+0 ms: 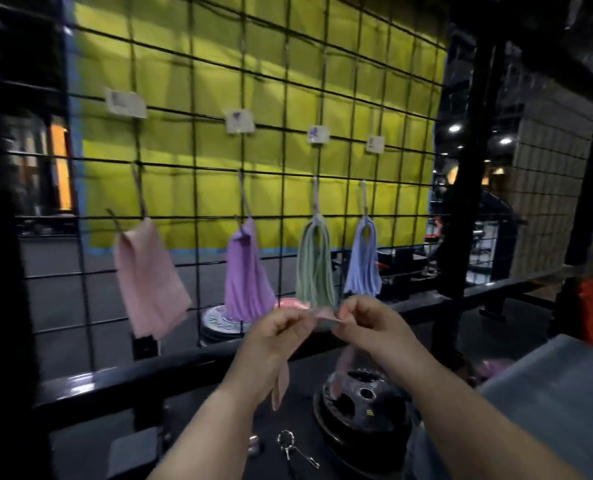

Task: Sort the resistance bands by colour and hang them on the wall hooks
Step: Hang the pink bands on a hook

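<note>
Four bunches of resistance bands hang from hooks on a black wire grid: pink bands (149, 278) at the left, purple bands (246, 271), green bands (314, 265) and blue bands (364, 261) at the right. A small label card (125, 103) sits above each hook. Below the green bunch, my left hand (277, 327) and my right hand (367, 323) pinch a pale pink band (324, 318) between them. Its loose ends hang down under both hands.
A black rail (184, 368) runs under the grid. A stack of black weight plates (361, 410) stands below my right arm, with a key ring (288, 441) on the dark surface beside it. More plates (219, 323) lie behind the grid. A grey surface (558, 393) is at the right.
</note>
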Demonstrator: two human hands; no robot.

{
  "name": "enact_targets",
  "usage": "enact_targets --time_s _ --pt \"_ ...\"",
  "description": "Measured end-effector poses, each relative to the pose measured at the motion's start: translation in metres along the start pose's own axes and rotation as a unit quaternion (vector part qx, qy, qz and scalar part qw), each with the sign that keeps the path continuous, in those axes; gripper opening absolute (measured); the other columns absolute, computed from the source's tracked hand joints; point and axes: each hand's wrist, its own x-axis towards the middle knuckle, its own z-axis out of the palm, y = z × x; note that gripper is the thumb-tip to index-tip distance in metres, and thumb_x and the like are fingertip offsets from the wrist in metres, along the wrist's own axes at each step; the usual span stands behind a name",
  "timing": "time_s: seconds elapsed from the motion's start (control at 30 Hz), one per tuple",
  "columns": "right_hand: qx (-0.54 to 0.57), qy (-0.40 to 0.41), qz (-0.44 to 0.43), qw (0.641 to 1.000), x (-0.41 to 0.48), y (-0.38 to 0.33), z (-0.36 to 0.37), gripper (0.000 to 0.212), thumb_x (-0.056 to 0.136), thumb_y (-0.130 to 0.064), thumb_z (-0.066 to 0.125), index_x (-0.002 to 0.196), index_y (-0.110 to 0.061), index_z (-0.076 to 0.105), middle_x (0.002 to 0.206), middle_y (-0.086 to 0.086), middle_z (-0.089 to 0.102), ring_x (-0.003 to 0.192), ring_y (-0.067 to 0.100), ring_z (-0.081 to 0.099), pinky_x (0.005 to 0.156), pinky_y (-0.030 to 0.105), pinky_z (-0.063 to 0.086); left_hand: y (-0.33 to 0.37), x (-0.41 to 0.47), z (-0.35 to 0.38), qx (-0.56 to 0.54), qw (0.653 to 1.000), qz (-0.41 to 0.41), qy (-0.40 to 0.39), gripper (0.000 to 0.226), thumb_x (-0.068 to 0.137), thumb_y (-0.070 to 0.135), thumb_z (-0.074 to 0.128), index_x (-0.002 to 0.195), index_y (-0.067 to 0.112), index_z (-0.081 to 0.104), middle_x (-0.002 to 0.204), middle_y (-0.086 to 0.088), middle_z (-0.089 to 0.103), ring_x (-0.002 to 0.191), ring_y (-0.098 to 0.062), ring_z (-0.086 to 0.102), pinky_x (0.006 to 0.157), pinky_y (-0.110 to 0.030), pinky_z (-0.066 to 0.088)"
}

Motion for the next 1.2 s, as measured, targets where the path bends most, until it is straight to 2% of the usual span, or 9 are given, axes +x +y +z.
enact_targets --time_s 0.13,0.23,0.47,0.63,0.87,0.97,1.03,1.1,1.2 --pt "0.025 -0.039 -0.038 0.998 0.024 -0.024 0.040 0.017 0.083 -0.002 0.070 0.077 -0.017 0.065 0.067 -0.005 0.060 0.065 0.009 0.055 0.060 0.016 0.042 0.037 -0.011 -0.029 -0.019 0.994 0.055 0.093 0.017 0.087 -0.002 0.058 0.081 0.011 0.067 0.077 0.008 0.074 0.074 0.000 0.066 0.069 -0.009 0.048" --pt "0.043 -0.059 -0.063 0.995 0.037 -0.046 0.071 0.010 0.084 -0.001 0.069 0.082 -0.010 0.064 0.058 -0.011 0.063 0.052 0.000 0.055 0.053 0.012 0.042 0.063 -0.022 -0.050 -0.021 0.986 0.109 0.125 0.013 0.079 0.009 0.063 0.078 0.016 0.074 0.087 0.002 0.075 0.085 -0.007 0.069 0.075 -0.015 0.051" --pt "0.000 -0.080 -0.149 0.986 0.060 -0.096 0.129 0.015 0.081 -0.015 0.075 0.080 -0.029 0.068 0.084 -0.016 0.068 0.074 -0.010 0.058 0.075 0.013 0.042 0.113 -0.042 -0.096 0.058 0.951 0.228 0.202 0.009 0.081 0.028 0.064 0.085 0.029 0.072 0.119 0.000 0.067 0.115 -0.016 0.060 0.096 -0.034 0.042" --pt "-0.054 -0.093 -0.197 0.974 0.084 -0.130 0.153 0.010 0.076 -0.034 0.077 0.078 -0.036 0.067 0.081 -0.019 0.063 0.073 -0.004 0.054 0.078 0.024 0.042 0.144 -0.042 -0.118 0.091 0.916 0.301 0.247 0.024 0.093 0.011 0.057 0.086 0.031 0.069 0.102 0.006 0.072 0.099 -0.011 0.065 0.088 -0.024 0.048" --pt "-0.057 -0.068 -0.203 0.975 0.108 -0.154 0.171 0.010 0.085 -0.022 0.070 0.095 -0.020 0.068 0.095 -0.017 0.065 0.059 -0.007 0.058 0.044 0.004 0.039 0.164 -0.013 -0.145 0.181 0.895 0.287 0.289 0.018 0.096 0.007 0.052 0.092 0.019 0.064 0.089 0.009 0.069 0.087 -0.001 0.064 0.080 -0.017 0.050" --pt "-0.062 -0.049 -0.189 0.979 0.118 -0.145 0.175 0.009 0.086 -0.022 0.068 0.095 -0.021 0.069 0.108 -0.014 0.068 0.079 -0.003 0.062 0.060 0.006 0.047 0.157 -0.004 -0.148 0.226 0.887 0.255 0.313 0.012 0.095 0.011 0.054 0.099 0.017 0.063 0.090 0.008 0.066 0.080 0.008 0.062 0.072 -0.014 0.048" --pt "-0.082 -0.048 -0.173 0.980 0.123 -0.135 0.177 0.004 0.087 -0.023 0.067 0.090 -0.026 0.066 0.104 -0.017 0.067 0.088 -0.003 0.061 0.075 0.012 0.050 0.147 0.000 -0.156 0.282 0.869 0.244 0.326 0.009 0.093 0.024 0.058 0.097 0.027 0.066 0.095 0.005 0.067 0.088 -0.003 0.064 0.074 -0.026 0.052" --pt "-0.099 -0.045 -0.152 0.982 0.123 -0.124 0.176 0.006 0.086 -0.024 0.068 0.086 -0.028 0.064 0.096 -0.017 0.063 0.085 -0.004 0.057 0.071 0.010 0.045 0.139 0.000 -0.160 0.340 0.849 0.240 0.326 0.011 0.090 0.032 0.056 0.092 0.029 0.067 0.093 0.004 0.068 0.089 -0.013 0.065 0.076 -0.038 0.054" --pt "-0.096 -0.056 -0.136 0.984 0.120 -0.109 0.172 0.005 0.085 -0.026 0.069 0.087 -0.028 0.065 0.094 -0.015 0.062 0.082 -0.005 0.055 0.061 0.009 0.041 0.130 -0.005 -0.155 0.397 0.827 0.229 0.326 0.021 0.091 0.019 0.059 0.078 0.034 0.064 0.078 0.009 0.065 0.076 -0.010 0.061 0.066 -0.035 0.050"
